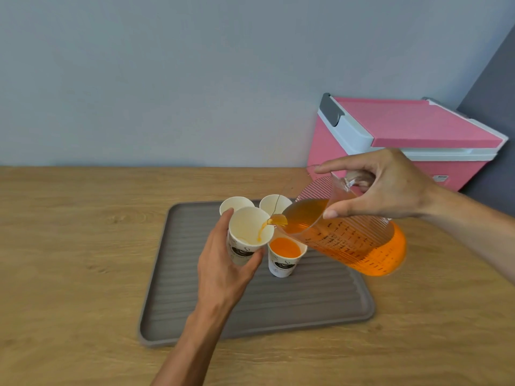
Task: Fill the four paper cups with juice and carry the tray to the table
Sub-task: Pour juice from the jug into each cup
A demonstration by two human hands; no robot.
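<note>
A grey ribbed tray (278,305) lies on the wooden counter. My left hand (225,271) holds a white paper cup (248,229) tilted above the tray. My right hand (381,188) grips the handle of a clear measuring jug (354,240) of orange juice, tipped left. A thin stream runs from its spout into the held cup, which has a little juice inside. A second paper cup (284,256) stands on the tray, filled with juice. Two empty paper cups (235,204) (274,203) stand behind, partly hidden by the held cup and the jug.
A pink and white cooler box (404,140) with its lid shut stands at the back right against the wall. The wooden counter (69,246) stretches to the left and in front of the tray. A pale wall rises behind.
</note>
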